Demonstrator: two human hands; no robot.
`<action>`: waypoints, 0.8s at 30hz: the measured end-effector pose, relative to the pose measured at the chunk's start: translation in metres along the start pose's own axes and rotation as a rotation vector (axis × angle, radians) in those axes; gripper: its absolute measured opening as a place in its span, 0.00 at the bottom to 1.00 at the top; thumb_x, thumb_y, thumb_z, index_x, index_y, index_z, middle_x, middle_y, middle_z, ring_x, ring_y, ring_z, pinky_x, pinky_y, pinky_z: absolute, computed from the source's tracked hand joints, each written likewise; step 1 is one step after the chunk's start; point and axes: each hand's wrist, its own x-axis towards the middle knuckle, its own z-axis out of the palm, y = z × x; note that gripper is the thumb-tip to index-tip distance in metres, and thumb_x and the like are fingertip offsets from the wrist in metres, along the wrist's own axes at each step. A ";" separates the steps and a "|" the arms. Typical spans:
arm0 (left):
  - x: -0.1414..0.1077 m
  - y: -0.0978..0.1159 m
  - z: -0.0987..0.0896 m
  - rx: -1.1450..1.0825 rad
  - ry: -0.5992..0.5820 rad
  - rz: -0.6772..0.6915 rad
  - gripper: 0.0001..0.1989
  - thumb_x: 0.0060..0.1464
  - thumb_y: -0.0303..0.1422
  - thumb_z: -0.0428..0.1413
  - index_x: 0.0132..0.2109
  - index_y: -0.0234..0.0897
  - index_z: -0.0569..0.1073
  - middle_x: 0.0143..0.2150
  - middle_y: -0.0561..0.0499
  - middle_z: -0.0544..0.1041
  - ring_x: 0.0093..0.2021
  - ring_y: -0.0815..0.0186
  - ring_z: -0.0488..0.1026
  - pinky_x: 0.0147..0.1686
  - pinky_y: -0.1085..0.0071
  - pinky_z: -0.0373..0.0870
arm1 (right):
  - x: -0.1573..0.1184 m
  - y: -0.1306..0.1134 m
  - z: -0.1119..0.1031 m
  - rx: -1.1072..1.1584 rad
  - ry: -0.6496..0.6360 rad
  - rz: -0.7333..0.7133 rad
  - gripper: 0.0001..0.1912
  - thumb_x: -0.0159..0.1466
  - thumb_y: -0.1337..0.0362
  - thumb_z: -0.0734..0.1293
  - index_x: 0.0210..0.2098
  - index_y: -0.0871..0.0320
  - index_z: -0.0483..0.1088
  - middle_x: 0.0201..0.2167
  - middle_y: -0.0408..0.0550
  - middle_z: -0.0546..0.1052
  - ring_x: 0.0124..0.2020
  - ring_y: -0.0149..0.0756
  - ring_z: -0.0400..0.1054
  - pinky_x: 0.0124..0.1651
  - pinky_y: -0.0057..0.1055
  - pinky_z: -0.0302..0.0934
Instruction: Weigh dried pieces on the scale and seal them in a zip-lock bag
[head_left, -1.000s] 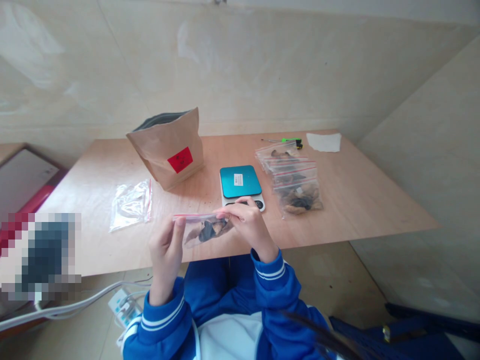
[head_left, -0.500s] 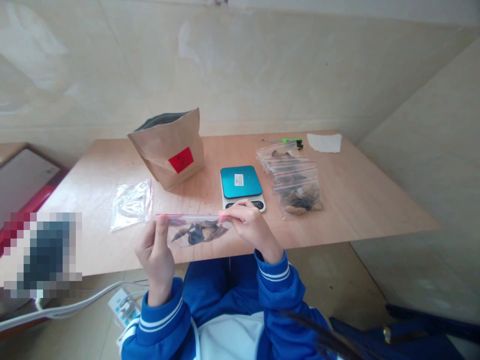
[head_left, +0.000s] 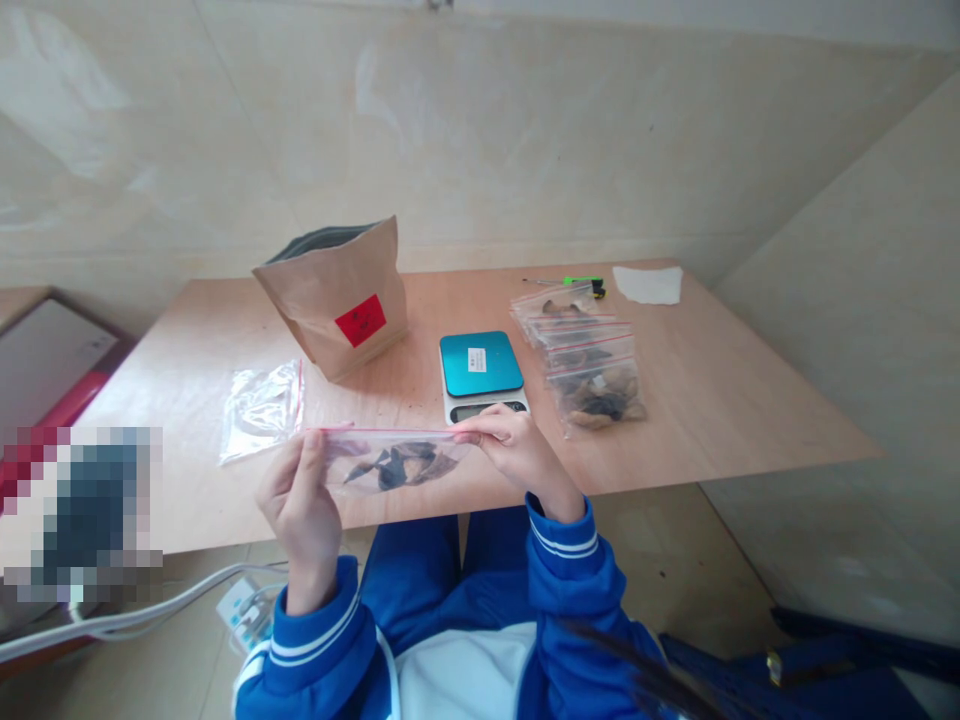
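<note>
A clear zip bag point(head_left: 397, 466) with dark and tan dried pieces inside is stretched between my hands above the table's front edge. My left hand point(head_left: 304, 505) pinches the bag's top left corner between thumb and fingers. At the other end of the red-lined seal, my right hand point(head_left: 517, 450) grips the top right part. Just behind my right hand is a scale point(head_left: 481, 365) with a teal plate, nothing on it, its display partly covered by my fingers. A brown paper pouch point(head_left: 337, 300) with a red label stands open at the back left.
Flat clear bags point(head_left: 262, 410) lie on the table point(head_left: 720, 400) at the left. Several filled zip bags point(head_left: 600, 395) overlap right of the scale. Behind them are a green-handled screwdriver point(head_left: 574, 281) and a white paper point(head_left: 648, 285). A white cable point(head_left: 172, 603) runs at lower left.
My hands have moved slightly apart, the left one leftward and the right one rightward, with the bag's seal pulled out straight between them.
</note>
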 end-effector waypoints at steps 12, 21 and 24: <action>-0.019 -0.003 0.030 -0.126 -0.381 -0.215 0.17 0.57 0.47 0.57 0.34 0.37 0.81 0.31 0.47 0.82 0.36 0.58 0.80 0.39 0.63 0.78 | -0.018 0.003 -0.050 0.395 0.193 0.320 0.20 0.60 0.45 0.71 0.28 0.56 0.79 0.27 0.49 0.83 0.32 0.41 0.78 0.38 0.35 0.73; 0.005 -0.008 0.027 0.151 -0.377 -0.055 0.18 0.59 0.46 0.56 0.49 0.42 0.79 0.52 0.45 0.80 0.53 0.58 0.76 0.55 0.61 0.72 | -0.069 0.082 -0.140 0.051 0.559 0.556 0.27 0.57 0.36 0.68 0.29 0.56 0.72 0.18 0.44 0.71 0.22 0.34 0.67 0.27 0.30 0.64; 0.024 -0.010 0.015 0.259 -0.247 0.045 0.18 0.59 0.46 0.56 0.51 0.42 0.78 0.53 0.46 0.79 0.53 0.58 0.75 0.57 0.60 0.70 | -0.074 0.116 -0.156 -0.114 0.639 0.568 0.30 0.57 0.35 0.65 0.36 0.58 0.72 0.24 0.46 0.72 0.26 0.37 0.68 0.31 0.34 0.65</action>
